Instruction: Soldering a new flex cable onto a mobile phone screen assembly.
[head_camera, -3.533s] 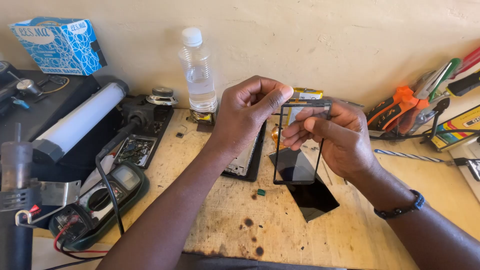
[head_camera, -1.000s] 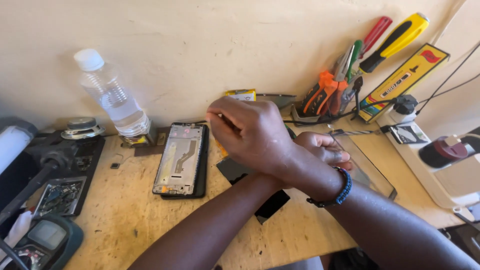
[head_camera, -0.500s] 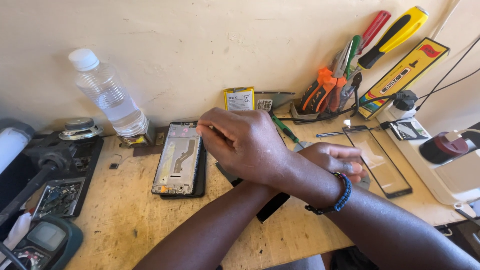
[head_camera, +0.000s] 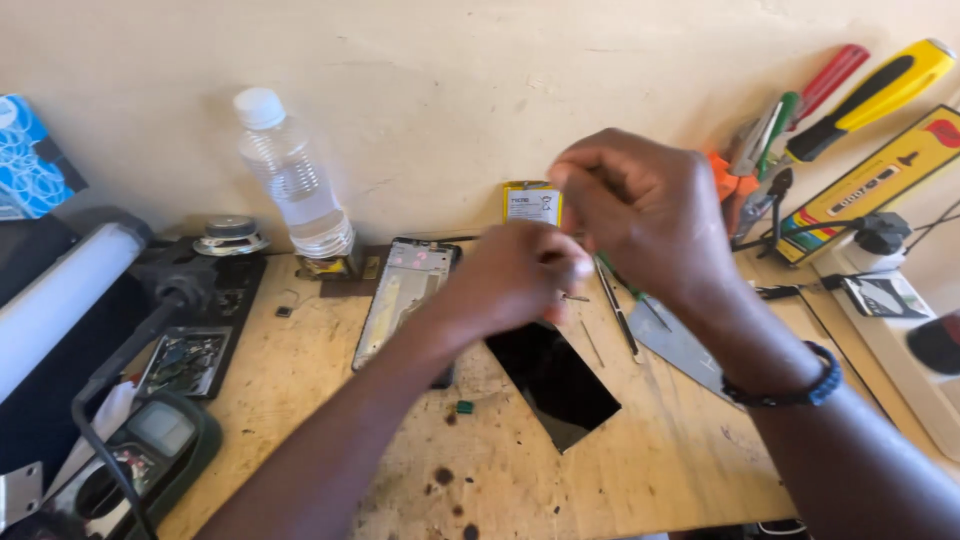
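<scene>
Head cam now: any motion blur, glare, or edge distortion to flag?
Head view: both hands, left hand and right hand, are smeared by motion blur; the water bottle and dark glass panel stay fairly sharp. Soft even light, faint shadows, no strong glare. Edges look bowed by the wide lens.

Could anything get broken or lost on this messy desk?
Maybe. The black glass panel lies flat just under both hands; the left hand or right hand could press or scratch it. The tiny green part lies loose on the wood and could easily be brushed off. The water bottle stands right beside the open phone frame; a knock might tip it onto the electronics.
</scene>
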